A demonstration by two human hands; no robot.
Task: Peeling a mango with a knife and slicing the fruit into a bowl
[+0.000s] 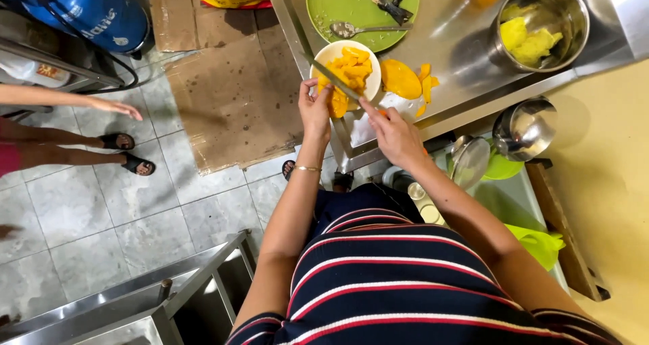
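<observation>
My left hand (pixel 315 106) holds a piece of orange mango (pixel 339 104) over the rim of a white bowl (pixel 372 81) filled with mango chunks. In my right hand (pixel 394 134) is a knife (pixel 331 78), its blade lying across the held mango and pointing up-left. Both hands work at the front corner of a steel counter (pixel 466 54). Mango peels (pixel 404 78) lie on the counter just right of the bowl.
A green plate (pixel 338 3) with a spoon and fish remains sits behind the bowl. A steel bowl (pixel 545 21) with yellow pieces stands at the right. Pots and lids sit on a lower shelf (pixel 514 182). Another person's arm and sandalled feet (pixel 128 152) are at the left, beside cardboard (pixel 230 95).
</observation>
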